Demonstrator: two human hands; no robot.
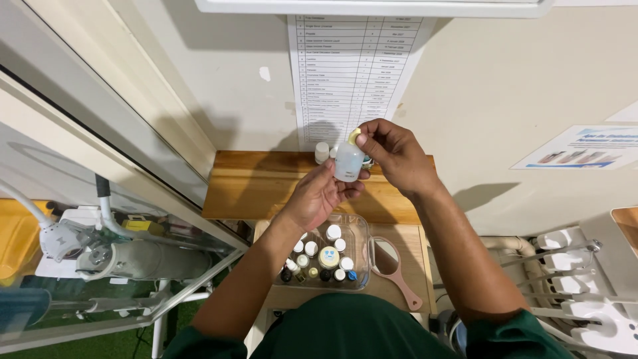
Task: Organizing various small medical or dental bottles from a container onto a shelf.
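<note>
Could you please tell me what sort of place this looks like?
Probably a dental clinic: a rack of dental handpieces at right, a clear tray of small vials, and a pink hand mirror.

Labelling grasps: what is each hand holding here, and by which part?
Left hand grips the small translucent bottle by its lower body; right hand pinches its yellow cap at the top.

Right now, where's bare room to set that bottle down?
The wooden shelf is bare left of the hands, up to the wall. The clear tray is packed with vials, and the pink mirror takes the strip beside it.
</note>
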